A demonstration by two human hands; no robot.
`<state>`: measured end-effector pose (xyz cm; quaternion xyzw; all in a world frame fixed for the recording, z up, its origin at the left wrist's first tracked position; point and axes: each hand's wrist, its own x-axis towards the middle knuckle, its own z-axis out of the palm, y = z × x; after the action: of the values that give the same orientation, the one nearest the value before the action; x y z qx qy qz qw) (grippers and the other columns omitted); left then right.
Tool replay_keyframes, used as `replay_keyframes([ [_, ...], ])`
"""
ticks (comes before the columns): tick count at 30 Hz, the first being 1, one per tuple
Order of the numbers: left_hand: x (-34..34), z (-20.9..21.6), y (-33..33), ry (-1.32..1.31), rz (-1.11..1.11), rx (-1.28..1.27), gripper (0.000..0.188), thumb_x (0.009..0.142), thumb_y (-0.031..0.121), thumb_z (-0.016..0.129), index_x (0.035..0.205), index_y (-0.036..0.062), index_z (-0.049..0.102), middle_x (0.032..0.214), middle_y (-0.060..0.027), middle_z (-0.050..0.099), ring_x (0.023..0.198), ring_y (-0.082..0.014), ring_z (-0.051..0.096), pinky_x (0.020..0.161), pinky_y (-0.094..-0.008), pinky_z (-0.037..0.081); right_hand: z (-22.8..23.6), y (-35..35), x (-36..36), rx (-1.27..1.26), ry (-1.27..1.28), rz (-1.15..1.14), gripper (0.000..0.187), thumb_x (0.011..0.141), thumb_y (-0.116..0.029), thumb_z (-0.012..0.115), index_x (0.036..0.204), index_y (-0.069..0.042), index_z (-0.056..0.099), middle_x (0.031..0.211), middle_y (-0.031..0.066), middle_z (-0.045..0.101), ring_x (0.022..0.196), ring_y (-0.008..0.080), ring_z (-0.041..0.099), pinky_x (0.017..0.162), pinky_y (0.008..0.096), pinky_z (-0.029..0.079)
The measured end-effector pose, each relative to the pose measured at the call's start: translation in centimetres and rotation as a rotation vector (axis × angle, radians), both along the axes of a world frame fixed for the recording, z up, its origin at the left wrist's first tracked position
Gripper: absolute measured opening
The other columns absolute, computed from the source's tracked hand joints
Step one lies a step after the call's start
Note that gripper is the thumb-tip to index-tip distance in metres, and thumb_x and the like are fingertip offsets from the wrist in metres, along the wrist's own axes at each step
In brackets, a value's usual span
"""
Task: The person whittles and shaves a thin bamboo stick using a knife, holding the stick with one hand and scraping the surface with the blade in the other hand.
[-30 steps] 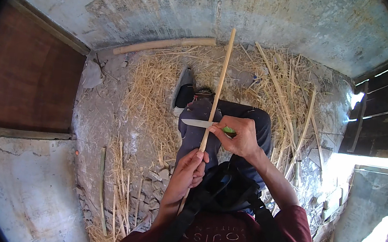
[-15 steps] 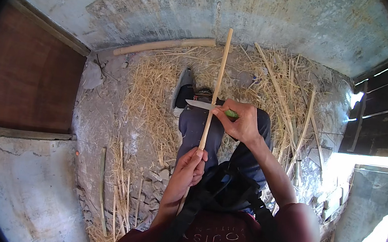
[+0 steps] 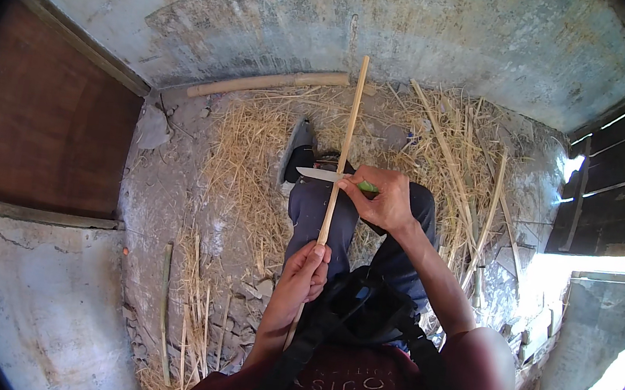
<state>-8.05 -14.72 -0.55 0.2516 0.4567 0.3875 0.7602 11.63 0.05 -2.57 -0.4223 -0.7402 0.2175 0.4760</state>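
My left hand (image 3: 306,273) is closed around the lower part of a long, pale bamboo strip (image 3: 355,107), thumb on top. The strip points away from me over my knee, and its near end runs back beside my left forearm. In my right hand (image 3: 385,198) is a knife with a green handle (image 3: 366,187). Its blade (image 3: 319,174) points left and lies across the strip, touching it. My right thumb presses near the base of the blade, by the strip. The fingertips of the right hand are partly hidden.
Shavings (image 3: 252,153) cover the floor around my legs. Several long strips (image 3: 451,161) lie at the right, and a bamboo pole (image 3: 271,84) rests along the far wall (image 3: 286,22). Broken rubble (image 3: 242,306) is at the near left. A brown panel (image 3: 52,111) stands at the left.
The strip's far end sits slightly lower and further left in view. The knife stays across the strip at nearly the same place. Both hands keep their holds.
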Motion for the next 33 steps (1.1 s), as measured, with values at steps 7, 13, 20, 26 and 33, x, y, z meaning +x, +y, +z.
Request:
replay_keyframes([
  [7, 0.0, 0.3, 0.1, -0.009, -0.007, -0.006, 0.029, 0.119, 0.036, 0.044, 0.106, 0.0111, 0.053, 0.064, 0.0091, 0.031, 0.046, -0.0005, 0.026, 0.040, -0.0213, 0.021, -0.1, 0.4, -0.1, 0.051, 0.007, -0.002, 0.021, 0.088, -0.018, 0.088, 0.080, -0.006, 0.073, 0.060, 0.0092, 0.062, 0.050, 0.0257, 0.060, 0.050, 0.0366, 0.045],
  [13, 0.0, 0.0, 0.0, -0.014, -0.019, -0.007, 0.030, 0.119, 0.037, 0.043, 0.108, 0.0119, 0.054, 0.064, 0.0092, 0.031, 0.046, -0.0006, 0.026, 0.041, -0.0211, 0.021, 0.3, 2.7, 0.8, -0.012, -0.097, -0.082, 0.020, 0.090, -0.024, 0.086, 0.083, -0.009, 0.076, 0.066, 0.0105, 0.066, 0.055, 0.0309, 0.064, 0.052, 0.0400, 0.048],
  [20, -0.1, 0.0, 0.1, -0.017, -0.019, -0.003, 0.030, 0.119, 0.037, 0.043, 0.107, 0.0123, 0.054, 0.065, 0.0091, 0.031, 0.046, -0.0008, 0.026, 0.041, -0.0213, 0.021, 0.1, 3.6, 0.7, 0.003, -0.042, -0.050, 0.021, 0.091, -0.026, 0.085, 0.083, -0.009, 0.077, 0.066, 0.0101, 0.067, 0.054, 0.0317, 0.063, 0.053, 0.0418, 0.048],
  [26, -0.3, -0.3, 0.0, -0.014, -0.022, 0.009, 0.030, 0.119, 0.037, 0.043, 0.106, 0.0127, 0.053, 0.064, 0.0093, 0.031, 0.046, -0.0006, 0.026, 0.040, -0.0213, 0.021, 0.3, 3.8, 0.7, -0.033, -0.074, -0.027, 0.021, 0.091, -0.026, 0.085, 0.083, -0.009, 0.077, 0.067, 0.0103, 0.068, 0.056, 0.0315, 0.065, 0.053, 0.0412, 0.048],
  [33, -0.3, -0.4, 0.2, -0.023, -0.014, 0.019, 0.030, 0.119, 0.036, 0.042, 0.105, 0.0122, 0.053, 0.063, 0.0095, 0.030, 0.045, -0.0003, 0.025, 0.039, -0.0215, 0.021, 0.0, 4.5, 0.5, 0.072, -0.083, -0.028, 0.022, 0.090, -0.027, 0.086, 0.082, -0.010, 0.075, 0.071, 0.0090, 0.071, 0.057, 0.0314, 0.067, 0.052, 0.0411, 0.050],
])
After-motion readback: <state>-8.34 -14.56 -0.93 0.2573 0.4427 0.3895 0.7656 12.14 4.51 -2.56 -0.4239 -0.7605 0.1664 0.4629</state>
